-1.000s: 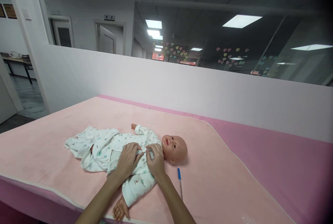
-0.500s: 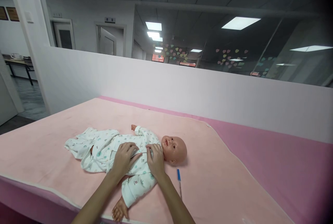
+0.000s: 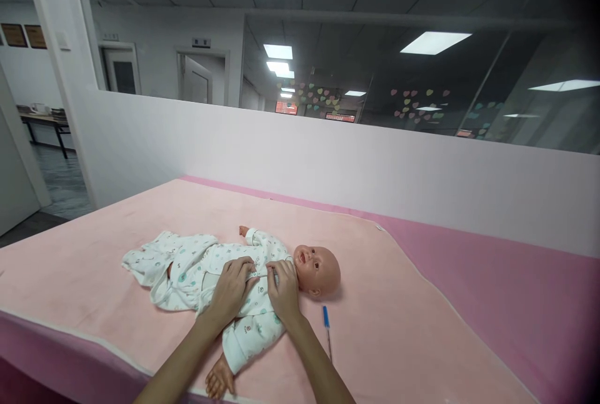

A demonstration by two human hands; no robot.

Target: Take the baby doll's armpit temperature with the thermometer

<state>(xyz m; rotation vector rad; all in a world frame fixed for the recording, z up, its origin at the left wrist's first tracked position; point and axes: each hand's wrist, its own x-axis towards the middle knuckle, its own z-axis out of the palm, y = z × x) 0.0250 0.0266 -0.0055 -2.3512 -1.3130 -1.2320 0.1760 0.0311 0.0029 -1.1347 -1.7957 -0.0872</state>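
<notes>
A baby doll (image 3: 319, 270) lies on its back, its head to the right and its face tilted up. It wears a white baby romper (image 3: 185, 269) with small green and dark prints. Over the front of the chest, my left hand (image 3: 233, 286) has its fingers bent and closed on the cloth. Just right of it, near the doll's neck, my right hand (image 3: 284, 286) also pinches the romper with curled fingers. The fingertips partly hide the bit of cloth between them. One sleeve with the doll's hand (image 3: 220, 379) points toward me; the other arm lies on the far side.
A pen with a blue cap (image 3: 325, 318) lies right of my right forearm. Under the doll is a pale pink mat (image 3: 398, 329) over a darker pink cover (image 3: 492, 279). Behind the bed stands a low white wall (image 3: 328, 157) with glass above it.
My left hand's thumb and fingers have drawn closer together on the chest cloth. The right hand stays nearly where it was. The whole view has shifted slightly.
</notes>
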